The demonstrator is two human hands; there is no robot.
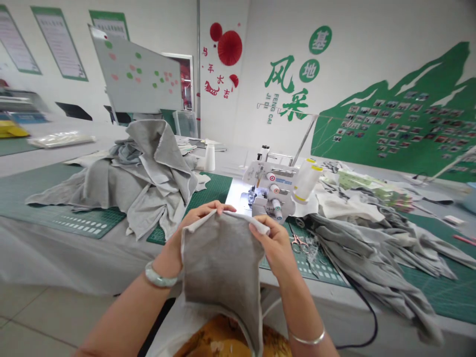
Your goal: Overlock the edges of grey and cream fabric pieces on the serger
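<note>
A grey piece of fabric [223, 263] hangs from both hands in front of my body, its pale upper edge stretched between them. My left hand [203, 216] pinches that edge near its middle and left part, with some fingers behind the cloth. At the right corner, my right hand [271, 238] grips the rolled edge between thumb and fingers. Just beyond the hands stands a white overlock sewing machine [273, 186], its lit plate partly hidden by my fingers.
A heap of grey fabric pieces [111, 183] lies left on green cutting mats [48, 181]. Right of the machine are thread cones [308, 183], small scissors [298, 244], thread scraps [315, 253] and more grey cloth [372, 258] draped over the table edge. A black cable [375, 317] hangs below.
</note>
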